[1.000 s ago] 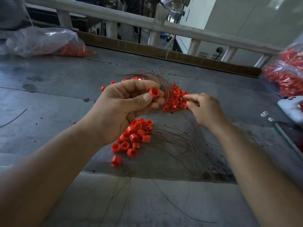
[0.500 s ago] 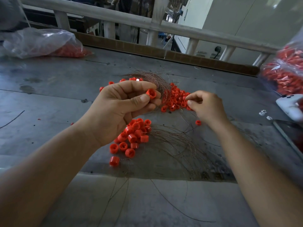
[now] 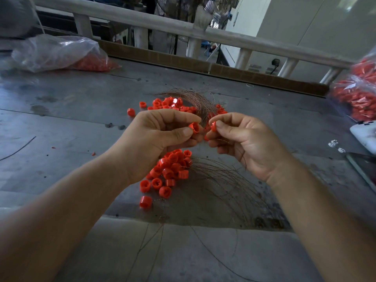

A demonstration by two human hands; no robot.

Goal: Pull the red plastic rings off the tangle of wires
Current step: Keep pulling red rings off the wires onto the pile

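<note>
Hands are hovering close together above the grey metal table (image 3: 81, 102), fingertips nearly touching. The left hand (image 3: 160, 143) is pinching a red plastic ring (image 3: 194, 127) between thumb and forefinger, with the ring's open end facing the camera. The right hand (image 3: 246, 143) is pinching a second ring (image 3: 213, 126) in the same manner. The two rings are sitting just beside each other without touching. A thin strand of wire is curving down across the right palm; where it ends cannot be told.

The wire tangle (image 3: 223, 180) is lying on the table beneath and beyond the hands, fanning out toward the near edge on the right. Its denser far bundle (image 3: 195, 98) is arching behind the fingers. A far cluster of rings (image 3: 168, 103) is sitting against that bundle; whether these are threaded on the wires cannot be told. A loose pile of rings (image 3: 171, 169) is lying under the left wrist, with one stray ring (image 3: 145, 202) resting apart on the near side.

A clear plastic bag (image 3: 57, 51) holding red pieces is lying at the far left. Another bag of red rings (image 3: 358, 94) is sitting at the right edge, with a white device (image 3: 364, 133) just in front of it. A pale railing (image 3: 162, 23) is running behind the table.
</note>
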